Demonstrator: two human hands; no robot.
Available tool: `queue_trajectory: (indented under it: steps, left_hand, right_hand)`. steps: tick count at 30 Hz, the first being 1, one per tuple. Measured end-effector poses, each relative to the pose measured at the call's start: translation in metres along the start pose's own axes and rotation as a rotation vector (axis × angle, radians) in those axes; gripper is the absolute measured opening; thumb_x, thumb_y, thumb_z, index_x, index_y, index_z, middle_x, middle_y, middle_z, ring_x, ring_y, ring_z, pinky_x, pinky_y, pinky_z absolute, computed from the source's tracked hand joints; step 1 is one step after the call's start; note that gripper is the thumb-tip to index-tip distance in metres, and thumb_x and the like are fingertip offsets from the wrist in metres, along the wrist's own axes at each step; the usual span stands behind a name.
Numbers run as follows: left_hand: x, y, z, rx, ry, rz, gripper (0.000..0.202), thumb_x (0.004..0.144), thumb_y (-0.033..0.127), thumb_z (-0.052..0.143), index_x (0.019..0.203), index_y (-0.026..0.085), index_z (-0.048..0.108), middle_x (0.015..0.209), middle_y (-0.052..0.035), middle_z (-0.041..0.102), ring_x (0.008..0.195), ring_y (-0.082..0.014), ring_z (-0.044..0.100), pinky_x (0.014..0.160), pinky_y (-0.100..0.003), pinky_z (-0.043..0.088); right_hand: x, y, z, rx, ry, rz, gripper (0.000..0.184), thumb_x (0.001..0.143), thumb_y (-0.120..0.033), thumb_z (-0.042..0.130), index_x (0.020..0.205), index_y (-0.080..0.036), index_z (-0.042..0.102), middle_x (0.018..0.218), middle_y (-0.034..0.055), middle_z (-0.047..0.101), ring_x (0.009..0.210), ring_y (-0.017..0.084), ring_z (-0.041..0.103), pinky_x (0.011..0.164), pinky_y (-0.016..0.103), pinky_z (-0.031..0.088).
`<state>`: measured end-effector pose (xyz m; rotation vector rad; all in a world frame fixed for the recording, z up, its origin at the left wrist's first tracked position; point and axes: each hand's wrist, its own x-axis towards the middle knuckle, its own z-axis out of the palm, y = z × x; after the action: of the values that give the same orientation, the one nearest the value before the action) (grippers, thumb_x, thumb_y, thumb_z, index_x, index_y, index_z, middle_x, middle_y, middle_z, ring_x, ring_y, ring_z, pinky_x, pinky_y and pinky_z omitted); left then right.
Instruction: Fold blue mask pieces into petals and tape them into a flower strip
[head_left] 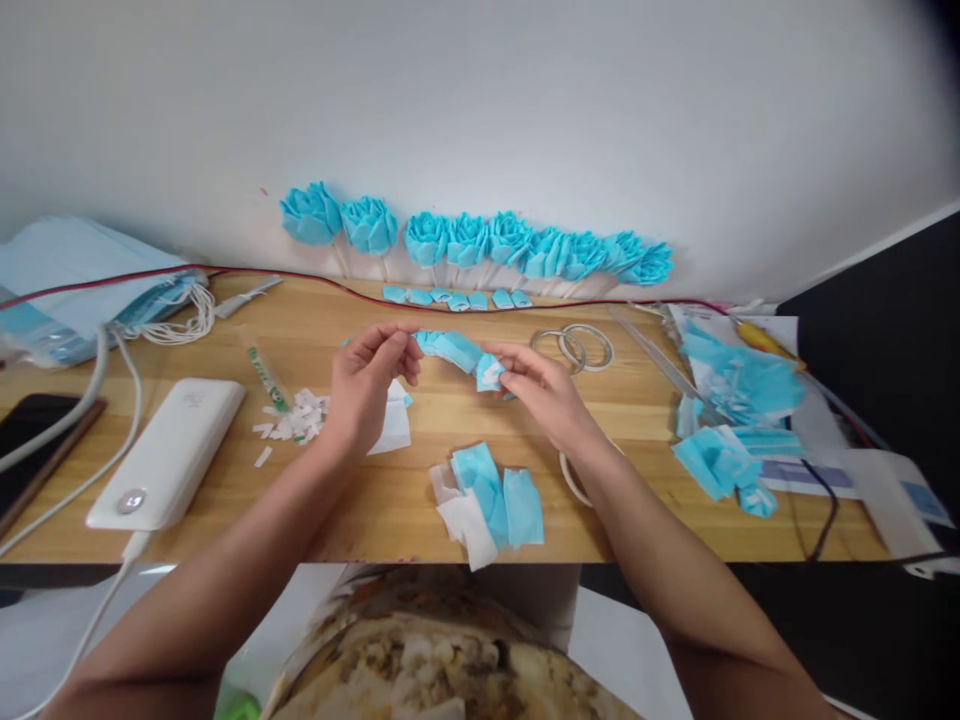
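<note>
You're holding the blue strip (454, 348) over the desk (645, 420), your left grip (379, 372) pinching its left end, your right grip (541, 388) pinching its right end, where some white is showing. It's crinkling and bowing, so it's probably behaving as light, soft and easily creased; the ends are offering the safest hold.
</note>
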<state>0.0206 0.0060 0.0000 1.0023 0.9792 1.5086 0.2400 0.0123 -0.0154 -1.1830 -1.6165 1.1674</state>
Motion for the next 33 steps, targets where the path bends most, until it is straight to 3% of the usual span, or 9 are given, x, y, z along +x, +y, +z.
queue_trajectory:
  steps: [3, 5, 14, 20, 23, 26, 28, 33]
  left_hand:
    - [0.001, -0.001, 0.0, -0.004, 0.008, 0.01, 0.016, 0.082, 0.029, 0.068, 0.089, 0.015, 0.072, 0.072, -0.0014, 0.063, 0.061, -0.0108, 0.055, 0.055, -0.024, 0.046]
    - [0.001, -0.003, 0.0, 0.001, 0.004, 0.016, 0.015, 0.081, 0.028, 0.068, 0.088, 0.015, 0.072, 0.072, -0.0014, 0.063, 0.059, -0.0107, 0.054, 0.054, -0.024, 0.045]
    - [0.0, -0.003, 0.001, 0.007, -0.004, 0.013, 0.014, 0.083, 0.027, 0.066, 0.088, 0.015, 0.072, 0.073, -0.0021, 0.063, 0.06, -0.0111, 0.055, 0.054, -0.024, 0.046]
    - [0.0, -0.005, 0.001, 0.0, -0.001, 0.009, 0.014, 0.082, 0.026, 0.068, 0.088, 0.015, 0.073, 0.072, -0.002, 0.064, 0.061, -0.0112, 0.056, 0.053, -0.023, 0.046]
    - [-0.002, -0.003, 0.001, -0.008, 0.006, 0.004, 0.012, 0.082, 0.024, 0.069, 0.087, 0.015, 0.073, 0.071, -0.002, 0.064, 0.061, -0.0115, 0.056, 0.053, -0.023, 0.045]
    - [-0.004, -0.001, 0.003, -0.017, -0.01, -0.005, 0.012, 0.082, 0.024, 0.069, 0.088, 0.015, 0.074, 0.071, -0.0022, 0.064, 0.062, -0.0118, 0.057, 0.053, -0.023, 0.045]
    - [-0.006, 0.0, 0.004, -0.019, -0.029, -0.016, 0.012, 0.082, 0.025, 0.069, 0.088, 0.015, 0.074, 0.071, -0.0022, 0.063, 0.062, -0.012, 0.057, 0.054, -0.023, 0.045]
    - [-0.008, -0.004, 0.006, 0.017, -0.048, -0.016, 0.013, 0.082, 0.026, 0.069, 0.088, 0.015, 0.074, 0.07, -0.0014, 0.063, 0.06, -0.0115, 0.056, 0.053, -0.024, 0.044]
  right_hand:
    - [-0.002, 0.003, 0.003, -0.269, -0.041, -0.042, 0.033, 0.088, -0.024, 0.056, 0.115, -0.026, 0.074, 0.091, 0.0036, 0.076, 0.074, 0.019, 0.066, 0.074, 0.035, 0.051]
    - [-0.003, 0.003, 0.002, -0.37, 0.01, -0.065, 0.032, 0.09, -0.025, 0.055, 0.116, -0.026, 0.073, 0.097, 0.0048, 0.077, 0.075, 0.02, 0.068, 0.077, 0.037, 0.052]
    - [0.006, -0.007, -0.019, -0.205, 0.297, -0.112, 0.028, 0.094, -0.034, 0.054, 0.111, -0.021, 0.071, 0.092, 0.0062, 0.076, 0.071, 0.018, 0.068, 0.067, 0.033, 0.053]
    - [-0.007, -0.017, -0.051, -0.319, 0.446, -0.166, 0.028, 0.094, -0.034, 0.054, 0.116, -0.022, 0.069, 0.097, 0.0051, 0.076, 0.079, 0.018, 0.07, 0.071, 0.031, 0.054]
    - [-0.043, -0.021, -0.069, -0.613, 0.377, -0.1, 0.027, 0.094, -0.03, 0.055, 0.116, -0.023, 0.069, 0.103, 0.0053, 0.076, 0.087, 0.02, 0.07, 0.076, 0.033, 0.054]
    - [-0.085, -0.014, -0.076, -0.91, 0.141, 0.017, 0.026, 0.094, -0.027, 0.056, 0.117, -0.023, 0.069, 0.102, 0.0063, 0.074, 0.095, 0.025, 0.069, 0.082, 0.038, 0.054]
    - [-0.106, -0.005, -0.074, -1.005, 0.052, 0.053, 0.03, 0.095, -0.028, 0.058, 0.124, -0.023, 0.066, 0.11, 0.0081, 0.072, 0.105, 0.027, 0.066, 0.087, 0.041, 0.054]
    - [-0.124, 0.014, -0.058, -1.079, 0.118, 0.04, 0.034, 0.093, -0.02, 0.058, 0.126, -0.023, 0.063, 0.118, 0.0113, 0.067, 0.105, 0.027, 0.067, 0.086, 0.039, 0.056]
